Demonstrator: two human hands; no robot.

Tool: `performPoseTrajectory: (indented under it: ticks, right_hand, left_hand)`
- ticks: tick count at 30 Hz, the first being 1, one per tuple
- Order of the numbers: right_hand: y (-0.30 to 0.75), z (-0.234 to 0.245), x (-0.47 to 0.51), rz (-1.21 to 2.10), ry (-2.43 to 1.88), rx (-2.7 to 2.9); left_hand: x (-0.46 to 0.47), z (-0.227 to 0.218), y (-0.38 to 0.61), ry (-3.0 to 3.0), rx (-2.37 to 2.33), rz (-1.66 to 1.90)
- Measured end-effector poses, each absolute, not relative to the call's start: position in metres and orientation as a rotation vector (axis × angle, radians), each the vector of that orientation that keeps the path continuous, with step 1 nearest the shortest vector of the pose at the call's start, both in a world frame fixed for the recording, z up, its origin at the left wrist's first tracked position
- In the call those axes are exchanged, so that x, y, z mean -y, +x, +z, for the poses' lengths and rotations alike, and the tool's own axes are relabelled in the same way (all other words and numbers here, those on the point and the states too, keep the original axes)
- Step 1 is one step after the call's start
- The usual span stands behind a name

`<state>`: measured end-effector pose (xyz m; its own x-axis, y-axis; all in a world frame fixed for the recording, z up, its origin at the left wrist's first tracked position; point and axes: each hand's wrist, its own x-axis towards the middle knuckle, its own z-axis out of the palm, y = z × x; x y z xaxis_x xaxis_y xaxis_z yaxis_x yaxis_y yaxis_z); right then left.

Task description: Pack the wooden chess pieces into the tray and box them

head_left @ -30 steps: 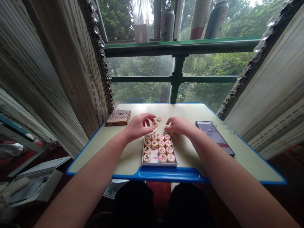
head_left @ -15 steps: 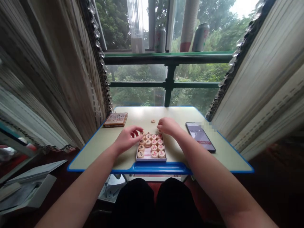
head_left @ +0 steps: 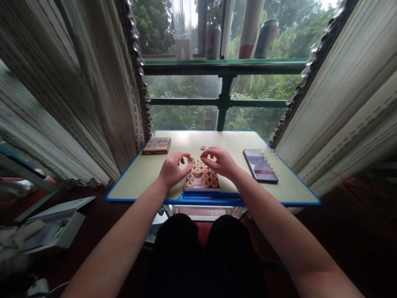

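Observation:
Wooden xiangqi pieces with red and black characters fill most of a shallow open box near the table's front edge. My left hand is at the box's far left corner, thumb and index finger closed around a black-lettered xiangqi piece. Over the box's far right part arches my right hand, its fingers bent and apart, with pieces showing beneath. I see nothing held in it. The hand hides some of the right-hand pieces. One loose xiangqi piece lies on the table beyond the box.
A flat printed box lies at the table's far left. A phone lies on the right. Cans and stacked cups stand on the window ledge. Curtains hang on both sides.
The head view has tilted, so the table appears higher. My right hand has come left and nearer, over the box, its fingers loosening. My left hand has closed around the corner piece.

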<state>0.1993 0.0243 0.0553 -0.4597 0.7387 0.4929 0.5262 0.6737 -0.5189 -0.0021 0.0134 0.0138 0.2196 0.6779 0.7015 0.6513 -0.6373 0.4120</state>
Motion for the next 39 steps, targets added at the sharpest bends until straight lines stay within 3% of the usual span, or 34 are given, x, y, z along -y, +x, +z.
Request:
performPoseTrajectory:
  ticks: [18, 26, 39]
  right_hand:
    - [0.190, 0.042, -0.017, 0.860, -0.947, 1.894]
    - [0.187, 0.041, -0.017, 1.220, -0.830, 1.666]
    - [0.188, 0.042, -0.017, 1.280, -0.898, 1.608]
  left_hand:
    - [0.000, 0.018, 0.006, 2.519, -1.252, 1.545]
    - [0.001, 0.013, 0.008, 2.583, -1.183, 1.549]
    - [-0.001, 0.017, 0.008, 2.619, -1.165, 1.490]
